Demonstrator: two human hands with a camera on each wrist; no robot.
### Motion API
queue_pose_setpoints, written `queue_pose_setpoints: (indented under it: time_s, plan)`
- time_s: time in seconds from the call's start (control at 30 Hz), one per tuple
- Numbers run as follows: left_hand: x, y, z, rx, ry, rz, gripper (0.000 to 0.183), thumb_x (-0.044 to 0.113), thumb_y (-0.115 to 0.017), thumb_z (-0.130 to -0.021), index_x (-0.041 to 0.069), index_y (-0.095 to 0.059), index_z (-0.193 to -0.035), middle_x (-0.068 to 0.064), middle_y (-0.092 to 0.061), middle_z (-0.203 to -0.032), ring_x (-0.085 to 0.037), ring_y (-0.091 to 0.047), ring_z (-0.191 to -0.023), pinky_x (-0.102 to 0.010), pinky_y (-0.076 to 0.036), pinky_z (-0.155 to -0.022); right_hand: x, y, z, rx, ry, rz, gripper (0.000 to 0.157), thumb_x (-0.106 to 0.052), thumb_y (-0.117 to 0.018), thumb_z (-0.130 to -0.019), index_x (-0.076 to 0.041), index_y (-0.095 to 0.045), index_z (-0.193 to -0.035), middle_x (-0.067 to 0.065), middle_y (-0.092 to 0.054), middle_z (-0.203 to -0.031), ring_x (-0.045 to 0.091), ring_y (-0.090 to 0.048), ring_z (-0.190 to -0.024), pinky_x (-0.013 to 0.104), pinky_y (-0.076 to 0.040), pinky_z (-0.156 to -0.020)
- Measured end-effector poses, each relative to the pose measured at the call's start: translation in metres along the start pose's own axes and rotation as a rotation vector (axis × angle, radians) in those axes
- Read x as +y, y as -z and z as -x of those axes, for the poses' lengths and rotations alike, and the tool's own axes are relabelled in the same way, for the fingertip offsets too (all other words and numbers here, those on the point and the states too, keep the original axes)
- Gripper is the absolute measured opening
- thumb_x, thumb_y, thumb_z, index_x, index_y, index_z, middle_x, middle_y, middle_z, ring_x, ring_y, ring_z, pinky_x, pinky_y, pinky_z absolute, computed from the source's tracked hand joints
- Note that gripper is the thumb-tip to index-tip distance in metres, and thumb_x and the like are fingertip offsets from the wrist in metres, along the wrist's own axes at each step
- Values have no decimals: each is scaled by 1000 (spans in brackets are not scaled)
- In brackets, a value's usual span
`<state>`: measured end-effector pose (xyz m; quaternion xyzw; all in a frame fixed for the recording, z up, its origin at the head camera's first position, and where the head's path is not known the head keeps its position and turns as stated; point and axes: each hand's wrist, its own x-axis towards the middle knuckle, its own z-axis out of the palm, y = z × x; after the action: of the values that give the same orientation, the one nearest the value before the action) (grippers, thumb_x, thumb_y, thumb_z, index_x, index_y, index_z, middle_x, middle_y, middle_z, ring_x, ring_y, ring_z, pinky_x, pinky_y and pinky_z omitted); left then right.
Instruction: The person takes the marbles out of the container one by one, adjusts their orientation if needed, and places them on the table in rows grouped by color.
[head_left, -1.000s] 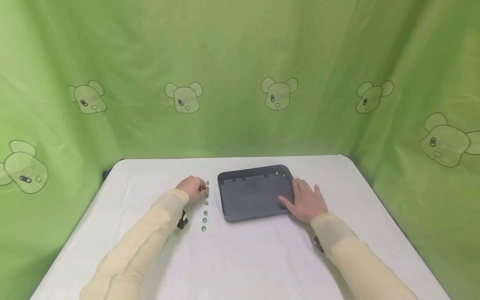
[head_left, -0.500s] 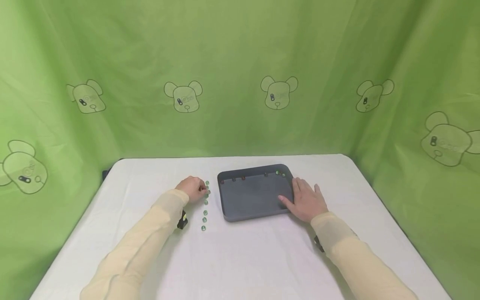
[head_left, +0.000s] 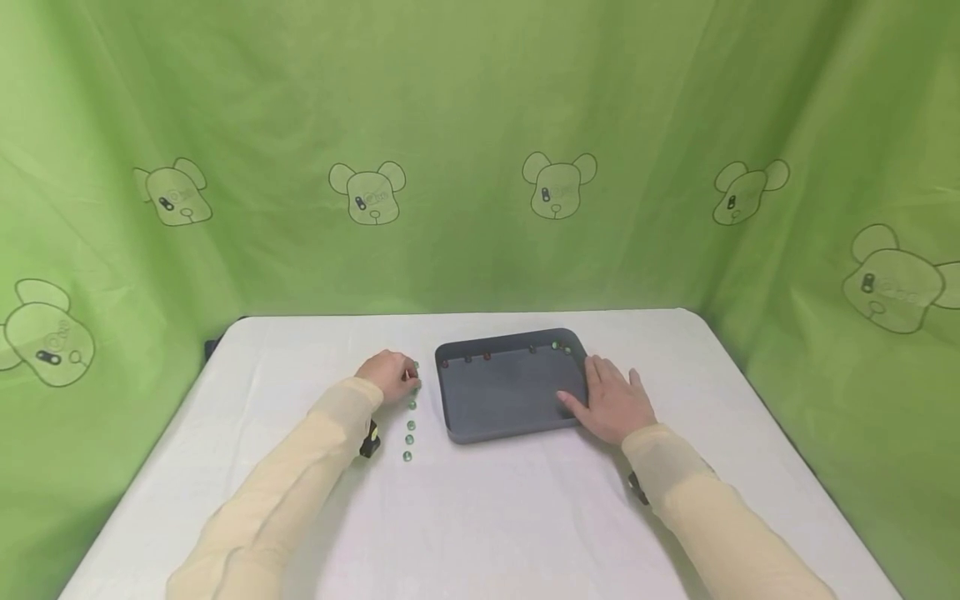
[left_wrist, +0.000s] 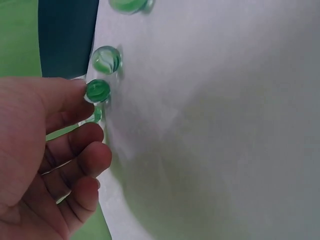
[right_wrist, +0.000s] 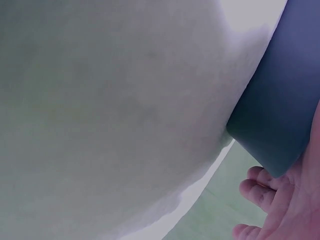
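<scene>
My left hand (head_left: 387, 375) is at the far part of a row of green glass marbles left of the grey tray (head_left: 517, 392). Thumb and forefinger pinch one green marble (left_wrist: 98, 91), seen at the thumb tip in the left wrist view; the other fingers are loosely curled. Just beyond it lies a swirled marble (left_wrist: 106, 60), and another marble (left_wrist: 94, 116) is partly hidden behind the fingers. My right hand (head_left: 617, 407) lies with straight fingers along the tray's right side, its thumb over the rim. In the right wrist view the tray wall (right_wrist: 275, 110) meets the palm.
Several marbles, among them a red marble (head_left: 487, 356) and a green marble (head_left: 555, 345), lie along the tray's far wall. The row's nearest marble (head_left: 407, 456) sits on the white tablecloth (head_left: 480, 517). A green curtain (head_left: 465, 250) with bear faces surrounds the table.
My left hand has shifted slightly to the right, over the far marbles, covering more of them. My right hand and the tray stay in place.
</scene>
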<state>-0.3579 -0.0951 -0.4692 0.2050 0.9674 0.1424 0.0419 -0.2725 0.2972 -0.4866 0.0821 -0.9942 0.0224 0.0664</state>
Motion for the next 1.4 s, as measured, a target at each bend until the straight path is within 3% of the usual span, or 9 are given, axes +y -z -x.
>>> queue_pose_setpoints:
  time_s: [0.3,0.6,0.83,1.13,1.4]
  plan:
    - [-4,-5,-4,28,31,13,13,25,-67,-90,15,-75,-92,-3,-71,-107,-21,-65,-98,-39,-49,-92,-2,0,-1,21,11,2,102,-76,-19,-89,7,-27,-147,25,-32,-150,39,-30,-138,66,-15,-109]
    - [-2,4,-2,18,47,31,13,21,-66,-90,14,-75,-97,-3,-72,-102,-22,-65,-99,-40,-48,-95,-1,1,-4,28,12,12,102,-76,-18,-89,7,-26,-147,25,-30,-151,39,-29,-139,66,-14,-109]
    - [-2,2,-1,6,63,31,13,22,-66,-90,14,-74,-98,-2,-72,-100,-20,-66,-95,-38,-49,-93,0,0,-2,4,7,14,103,-77,-17,-89,7,-25,-148,24,-29,-151,39,-28,-139,66,-14,-109]
    - [-5,3,0,19,63,34,13,22,-66,-90,12,-74,-91,-2,-72,-90,-17,-63,-80,-37,-52,-82,1,-3,-2,11,5,8,103,-77,-17,-89,7,-26,-147,24,-31,-151,39,-29,-139,66,-14,-109]
    - [-4,14,-1,35,60,43,16,22,-64,-92,10,-73,-98,-5,-72,-97,-21,-65,-90,-39,-50,-89,2,-4,-2,3,2,5,103,-77,-17,-88,7,-25,-148,24,-30,-151,39,-28,-139,66,-13,-109]
